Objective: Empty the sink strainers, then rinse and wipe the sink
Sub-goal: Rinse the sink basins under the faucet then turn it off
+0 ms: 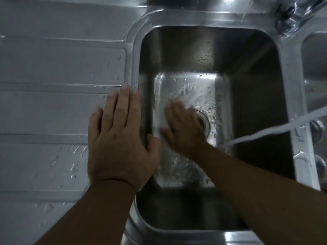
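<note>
Fingers (pixel 123 103) of my left hand (pixel 118 138) lie flat, together, on the wet steel draining board (pixel 62 68) left of the sink (pixel 256 103). My right hand (pixel 184 128), blurred and spread, holds nothing on the basin floor beside the drain (pixel 205 121). Sink's long axis runs near to far; water stream (pixel 274 128) enters from the right.

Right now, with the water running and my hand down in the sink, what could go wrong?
1. The stream of water lands at the right wall of the basin, so it may splash onto the rim and into the next basin.
2. The left hand braces on the wet drainboard, where it could slip.
3. The right hand rubs the floor right beside the drain; fingers could catch its edge.
</note>
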### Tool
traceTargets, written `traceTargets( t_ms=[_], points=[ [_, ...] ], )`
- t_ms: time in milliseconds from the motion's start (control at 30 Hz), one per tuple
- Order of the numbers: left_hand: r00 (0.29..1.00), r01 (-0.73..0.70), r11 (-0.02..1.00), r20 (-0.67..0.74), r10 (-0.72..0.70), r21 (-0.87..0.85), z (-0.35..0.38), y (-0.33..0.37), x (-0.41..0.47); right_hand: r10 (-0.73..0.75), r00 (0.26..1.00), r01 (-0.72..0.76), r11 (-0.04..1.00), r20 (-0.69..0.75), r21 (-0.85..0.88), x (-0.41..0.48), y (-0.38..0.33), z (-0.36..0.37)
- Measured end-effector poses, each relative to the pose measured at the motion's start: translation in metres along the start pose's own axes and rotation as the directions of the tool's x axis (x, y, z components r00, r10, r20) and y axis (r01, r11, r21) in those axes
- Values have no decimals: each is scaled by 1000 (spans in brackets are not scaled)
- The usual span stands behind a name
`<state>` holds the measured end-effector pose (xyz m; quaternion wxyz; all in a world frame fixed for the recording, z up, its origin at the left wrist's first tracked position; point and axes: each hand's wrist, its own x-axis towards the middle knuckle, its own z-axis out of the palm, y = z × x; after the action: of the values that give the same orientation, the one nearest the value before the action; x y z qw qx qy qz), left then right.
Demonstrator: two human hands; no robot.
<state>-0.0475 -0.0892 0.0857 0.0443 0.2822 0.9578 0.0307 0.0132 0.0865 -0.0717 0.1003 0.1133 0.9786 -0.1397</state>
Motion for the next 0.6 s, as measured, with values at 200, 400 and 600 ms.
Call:
traceTargets(
  t_ms=[200,400,600],
  points=[
    [1000,1,1000,2,-1,13,0,0,0,15,999,-18,997,-48,-74,-59,39,8],
    [1000,-4,1000,18,4,-1,1,0,-1,424,904,-426,903,-52,-60,-21,34,-4],
    [1000,-4,999,6,4,-40,3,1,-1,-25,991,8,992,128,129,-32,-20,9]
  ],
)
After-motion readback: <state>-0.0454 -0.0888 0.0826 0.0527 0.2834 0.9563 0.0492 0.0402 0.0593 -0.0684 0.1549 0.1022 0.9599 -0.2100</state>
